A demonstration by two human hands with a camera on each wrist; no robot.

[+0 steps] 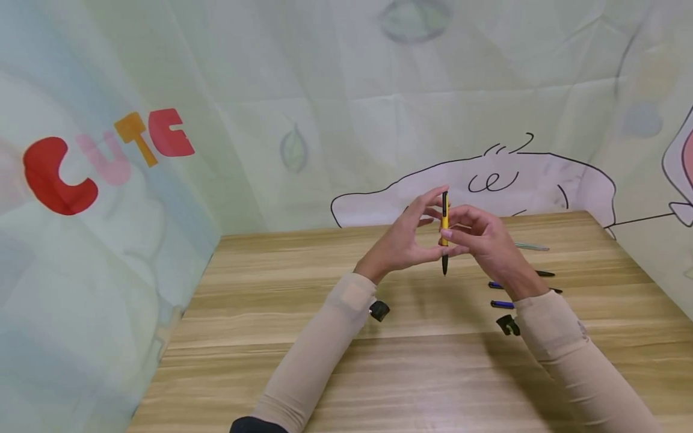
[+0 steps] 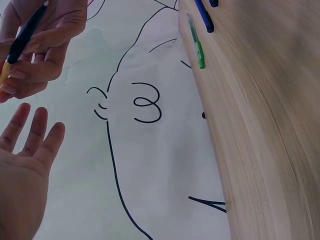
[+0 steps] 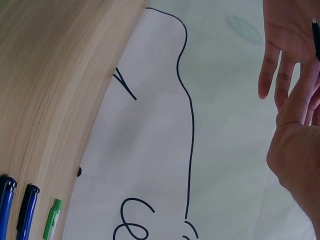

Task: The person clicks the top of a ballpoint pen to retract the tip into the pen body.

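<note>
A yellow-and-black pen [image 1: 445, 222] stands nearly upright between my two hands, its black tip pointing down. With thumb and fingers, my right hand [image 1: 489, 240] pinches the yellow barrel from the right. My left hand [image 1: 403, 240] holds it from the other side, index fingertip at the top end and thumb across the lower barrel. In the left wrist view the pen's dark tip section [image 2: 25, 37] shows beside the right fingers, and the left hand's outer fingers [image 2: 35, 132] are extended. The right wrist view catches only the pen's tip [image 3: 316, 40] at its edge.
On the wooden table [image 1: 303, 288], partly hidden by the right forearm, lie blue-ended pens [image 1: 502, 304] and, farther back, a green pen [image 2: 197, 47]. A small black piece [image 1: 379, 311] sits by the left wrist, another [image 1: 508, 325] by the right. A printed cloth [image 1: 325, 120] hangs behind.
</note>
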